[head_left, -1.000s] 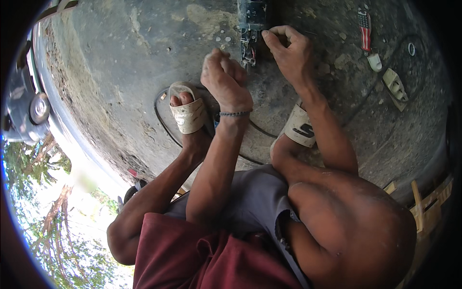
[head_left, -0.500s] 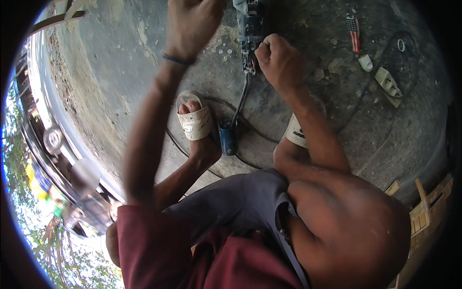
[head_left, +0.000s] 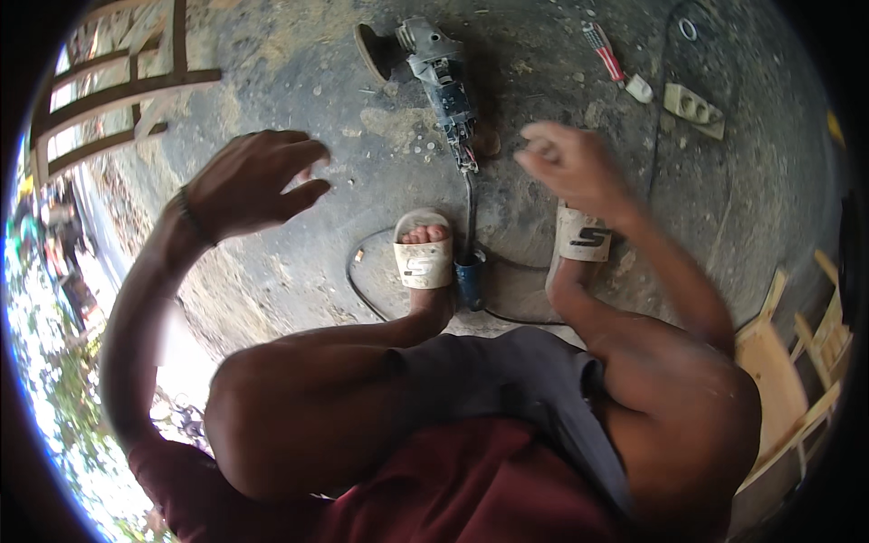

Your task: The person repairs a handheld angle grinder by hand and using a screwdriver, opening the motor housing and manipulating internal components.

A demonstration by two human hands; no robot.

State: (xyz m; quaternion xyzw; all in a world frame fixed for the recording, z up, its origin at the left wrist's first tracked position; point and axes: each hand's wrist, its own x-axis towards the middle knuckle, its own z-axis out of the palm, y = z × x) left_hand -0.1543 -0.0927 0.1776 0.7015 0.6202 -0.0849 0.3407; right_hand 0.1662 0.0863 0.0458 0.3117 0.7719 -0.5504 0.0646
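An angle grinder [head_left: 450, 98] lies on the concrete floor ahead of me, its grinding disc [head_left: 371, 52] toward the far left. Bare wires [head_left: 465, 157] show at its near end, where the housing is off. Down its cord [head_left: 471, 213], between my feet, sits a blue tubular housing cover [head_left: 471, 282]. My left hand [head_left: 258, 181] hovers left of the grinder, thumb and fingers apart, with nothing in it. To the right of the wires, my right hand [head_left: 577, 172] is raised with fingers curled in; any small thing inside is hidden and blurred.
On the far right lie a red-handled tool [head_left: 605, 56], a white plug-like piece [head_left: 639, 88], a pale socket strip [head_left: 693, 110] and a white ring [head_left: 688, 30]. Wooden frames stand at the far left [head_left: 136, 86] and right [head_left: 801, 380]. My sandalled feet flank the cord.
My left hand has swung left and nearer, away from the grinder, and its fingers have opened. My right hand has drawn right, off the wires. The view has shifted, showing the whole grinder.
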